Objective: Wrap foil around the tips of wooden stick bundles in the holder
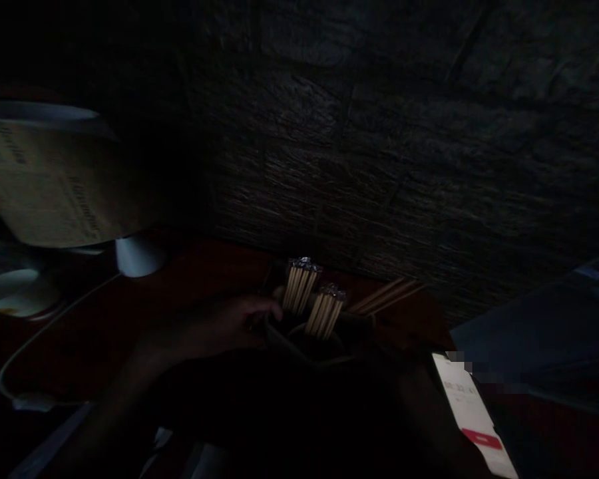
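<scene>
The scene is very dark. My left hand is closed on the left rim of a dark, open-topped bag or pouch, thumb toward its inside. Two bundles of thin wooden sticks stand up out of the opening: the left bundle and the right bundle, each with shiny, clear-looking wrap over its top end. My right forearm shows only dimly at the right of the bag; its fingers are lost in shadow. Behind the bag's right side lie several loose wooden sticks on the table.
A reddish-brown table meets a rough brick-patterned wall. At left stand a lamp with a newsprint shade and white base, a pale bowl and a white cable. A lit phone lies at right.
</scene>
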Available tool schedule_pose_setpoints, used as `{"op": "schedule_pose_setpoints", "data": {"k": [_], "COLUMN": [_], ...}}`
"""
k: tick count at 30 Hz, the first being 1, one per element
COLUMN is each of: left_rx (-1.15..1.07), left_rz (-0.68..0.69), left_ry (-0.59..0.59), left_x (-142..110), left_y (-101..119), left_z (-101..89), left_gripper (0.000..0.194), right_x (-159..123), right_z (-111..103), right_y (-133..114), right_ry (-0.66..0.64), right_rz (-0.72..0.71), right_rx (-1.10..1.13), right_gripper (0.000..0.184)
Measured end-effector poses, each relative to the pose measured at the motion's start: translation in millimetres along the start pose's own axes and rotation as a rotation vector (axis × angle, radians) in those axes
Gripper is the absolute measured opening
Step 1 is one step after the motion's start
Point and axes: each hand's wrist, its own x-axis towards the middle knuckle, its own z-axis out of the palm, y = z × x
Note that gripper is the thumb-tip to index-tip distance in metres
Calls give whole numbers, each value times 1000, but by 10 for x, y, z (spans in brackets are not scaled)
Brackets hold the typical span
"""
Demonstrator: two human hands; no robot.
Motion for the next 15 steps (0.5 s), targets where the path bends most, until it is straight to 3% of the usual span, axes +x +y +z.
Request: {"op": "schedule_pose_setpoints", "data": {"k": [3, 9, 15], "left_rx": [-3, 32, 4], "left_rz": [33, 127, 172], "left_ry": [-55, 56, 107], "left_x": [221, 712, 811], "left_y": [-27, -163, -61], "left_z": [-10, 7, -153], "left_gripper": [19, 24, 35], "right_x": [-2, 330, 455], "right_z": [-27, -202, -269], "right_y": [-33, -3, 165], "right_ry": [14, -4, -18], "right_rz": [27, 91, 117], "right_rx": [-20, -17, 0], "right_gripper": [44, 31, 25]}}
